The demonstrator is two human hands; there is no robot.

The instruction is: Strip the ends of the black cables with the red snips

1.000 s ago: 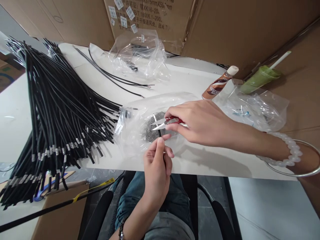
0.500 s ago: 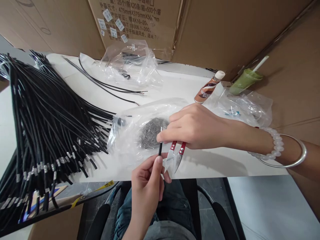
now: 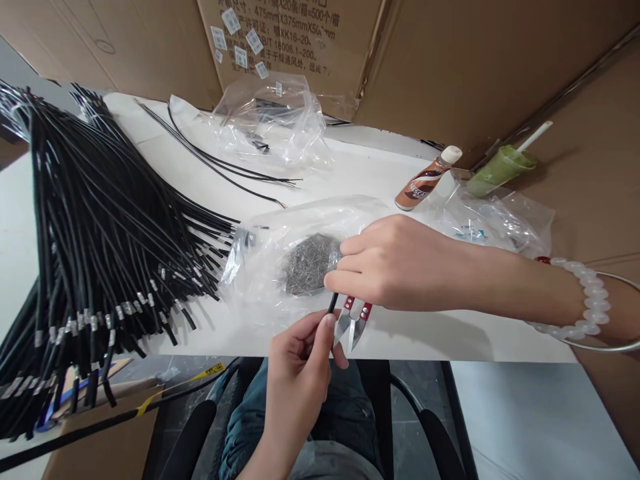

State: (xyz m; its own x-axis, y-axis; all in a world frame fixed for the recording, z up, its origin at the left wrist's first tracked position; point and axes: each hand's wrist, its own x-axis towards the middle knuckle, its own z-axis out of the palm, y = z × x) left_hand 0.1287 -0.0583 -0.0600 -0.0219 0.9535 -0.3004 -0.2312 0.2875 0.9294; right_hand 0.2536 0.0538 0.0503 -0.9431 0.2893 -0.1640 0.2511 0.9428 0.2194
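My left hand (image 3: 300,363) pinches the end of a thin black cable (image 3: 332,305) at the table's front edge. My right hand (image 3: 395,263) holds small red-handled snips (image 3: 354,320), blades pointing down, and its fingertips touch the cable's tip. Just behind both hands lies a clear plastic bag (image 3: 280,247) with a grey heap of small metal pieces (image 3: 309,263) inside. A white bead bracelet and a metal bangle circle my right wrist.
A big fan of black cables with silver bands (image 3: 95,227) covers the table's left side. A few loose cables (image 3: 225,167), another clear bag (image 3: 273,123), a coffee bottle (image 3: 425,181), a green cup (image 3: 500,168) and cardboard boxes (image 3: 450,60) stand behind.
The snips, open at the cable tip a second ago, now hang blades-down in my right hand. My right fingertips came onto the cable end; both hands shifted slightly toward me.
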